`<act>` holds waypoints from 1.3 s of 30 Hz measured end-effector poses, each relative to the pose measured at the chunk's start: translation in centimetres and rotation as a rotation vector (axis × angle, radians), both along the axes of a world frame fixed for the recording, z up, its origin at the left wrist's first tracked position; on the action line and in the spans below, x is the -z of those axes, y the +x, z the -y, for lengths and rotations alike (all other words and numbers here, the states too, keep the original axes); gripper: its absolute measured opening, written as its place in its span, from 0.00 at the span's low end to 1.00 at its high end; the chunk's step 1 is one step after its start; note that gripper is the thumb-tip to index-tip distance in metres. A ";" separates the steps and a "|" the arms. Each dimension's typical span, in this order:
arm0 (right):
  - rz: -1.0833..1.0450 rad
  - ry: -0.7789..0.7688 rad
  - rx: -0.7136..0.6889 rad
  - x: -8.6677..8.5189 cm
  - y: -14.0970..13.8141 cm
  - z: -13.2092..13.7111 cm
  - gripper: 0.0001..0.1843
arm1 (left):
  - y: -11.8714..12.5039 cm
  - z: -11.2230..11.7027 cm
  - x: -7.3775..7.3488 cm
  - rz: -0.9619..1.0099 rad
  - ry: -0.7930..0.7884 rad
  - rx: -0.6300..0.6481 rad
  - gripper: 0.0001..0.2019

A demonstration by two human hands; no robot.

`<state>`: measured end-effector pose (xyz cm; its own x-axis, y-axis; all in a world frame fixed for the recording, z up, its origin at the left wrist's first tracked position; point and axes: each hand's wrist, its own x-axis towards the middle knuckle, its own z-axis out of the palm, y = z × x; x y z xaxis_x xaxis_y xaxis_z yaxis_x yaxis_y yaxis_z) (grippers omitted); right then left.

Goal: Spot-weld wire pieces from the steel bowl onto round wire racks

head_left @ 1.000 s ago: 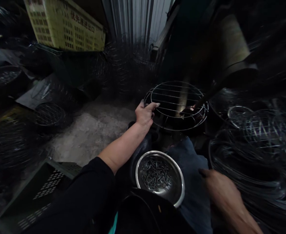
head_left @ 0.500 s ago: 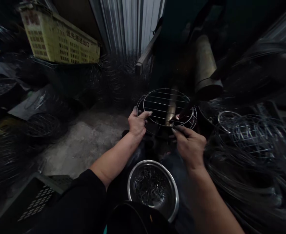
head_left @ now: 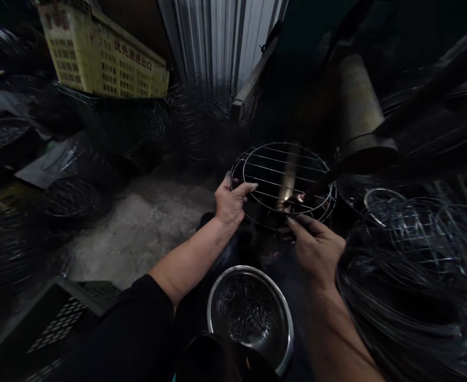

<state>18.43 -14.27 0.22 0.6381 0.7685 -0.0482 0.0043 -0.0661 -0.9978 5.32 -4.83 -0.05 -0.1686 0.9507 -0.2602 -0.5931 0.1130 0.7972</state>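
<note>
The left hand (head_left: pixel 230 202) grips the near left edge of a round wire rack (head_left: pixel 283 183), its fingers (head_left: pixel 246 187) spread and laid over the outer ring. The right hand (head_left: pixel 316 249) is curled closed on the rack's lower rim, its fingertips (head_left: pixel 297 222) pressed against the wire. The rack is tilted up in front of the person, held by both hands, with parallel wires across its inner ring. A dark rod (head_left: pixel 316 187) reaches down to just above its right side, beside a large metal cylinder (head_left: pixel 360 101). Below the hands sits a steel bowl (head_left: pixel 211 318) holding a heap of small bent wire pieces (head_left: pixel 245 310). Stacked wire racks (head_left: pixel 412 254) crowd the right. On the left, more racks (head_left: pixel 71 197) lie on the concrete floor (head_left: pixel 138 241), near a dark perforated plastic crate (head_left: pixel 54 329). A yellow crate (head_left: pixel 102 58) stands high up, against corrugated metal sheeting (head_left: pixel 221 37).
</note>
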 end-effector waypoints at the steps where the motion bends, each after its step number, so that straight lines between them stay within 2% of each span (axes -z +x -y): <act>1: -0.017 0.024 0.022 0.0 -0.3 0.0 0.17 | 0.0 0.0 -0.1 0.006 -0.010 0.004 0.30; 8: -0.052 0.134 0.057 0.6 -0.6 0.1 0.15 | -0.1 -0.7 -0.5 0.038 -0.012 0.044 0.25; 14: -0.115 0.139 0.085 0.6 -0.4 -0.5 0.15 | 0.1 -1.5 -0.6 0.041 -0.008 0.048 0.22; 29: -0.056 0.189 0.049 1.0 0.8 -1.8 0.11 | 1.3 -3.0 -0.8 0.012 -0.091 0.049 0.44; 35: -0.050 0.148 -0.001 0.6 1.3 -1.6 0.12 | 1.6 -3.5 -0.5 -0.015 -0.105 0.046 0.44; 39: 0.081 0.080 -0.032 0.8 1.5 -0.7 0.13 | 1.7 -3.5 -0.6 -0.016 -0.136 0.048 0.43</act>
<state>19.90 -13.57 -0.54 0.6125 0.7878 0.0648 0.0860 0.0151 -0.9962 7.06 -1.31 0.58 -0.1287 0.9140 -0.3847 -0.5714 0.2487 0.7821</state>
